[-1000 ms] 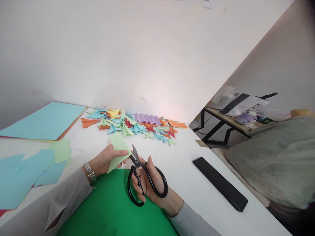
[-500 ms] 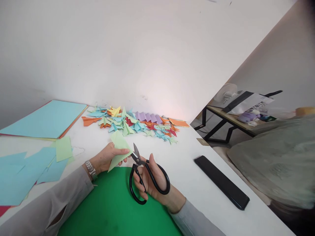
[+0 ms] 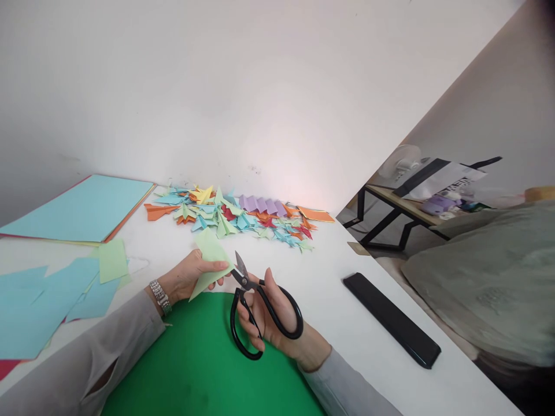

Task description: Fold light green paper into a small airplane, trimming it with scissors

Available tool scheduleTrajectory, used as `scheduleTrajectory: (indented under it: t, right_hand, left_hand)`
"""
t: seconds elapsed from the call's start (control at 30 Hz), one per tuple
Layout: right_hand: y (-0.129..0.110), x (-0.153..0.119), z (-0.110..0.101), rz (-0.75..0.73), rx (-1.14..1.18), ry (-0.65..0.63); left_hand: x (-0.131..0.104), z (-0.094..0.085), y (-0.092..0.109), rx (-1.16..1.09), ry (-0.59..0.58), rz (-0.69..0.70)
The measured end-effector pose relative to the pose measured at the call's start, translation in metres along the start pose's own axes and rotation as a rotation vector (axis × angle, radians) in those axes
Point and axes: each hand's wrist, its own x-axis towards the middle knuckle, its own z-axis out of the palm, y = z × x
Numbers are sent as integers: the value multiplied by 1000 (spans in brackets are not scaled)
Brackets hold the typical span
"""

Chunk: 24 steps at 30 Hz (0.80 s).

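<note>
Between the thumb and fingers of my left hand (image 3: 193,275) is a folded light green paper (image 3: 212,248), its right corner pointing toward the scissors. My right hand (image 3: 277,323) holds black-handled scissors (image 3: 244,281), thumb and fingers through the loops. Their blades are spread, one pointing up, the other close to the paper's corner; whether it touches is hard to tell. Below both hands lies a green sheet (image 3: 203,358).
Folded paper pieces (image 3: 225,216) lie along the wall. A stack of coloured sheets (image 3: 87,208) and loose blue sheets (image 3: 30,312) are at left. At right are a black case (image 3: 392,320) and a low table (image 3: 403,209).
The scissors and my right hand have shifted very slightly right, the blades still apart. My left hand and the paper are almost unchanged.
</note>
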Motion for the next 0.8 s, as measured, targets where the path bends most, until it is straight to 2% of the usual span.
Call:
scheduleTrajectory:
  t: [0.23, 0.8]
  right_hand:
    - [-3, -3, 1, 13, -31, 10]
    - [-4, -2, -4, 33, 29, -95]
  left_hand:
    - [0, 1, 1, 4, -9, -7]
    - [0, 0, 1, 20, -8, 7]
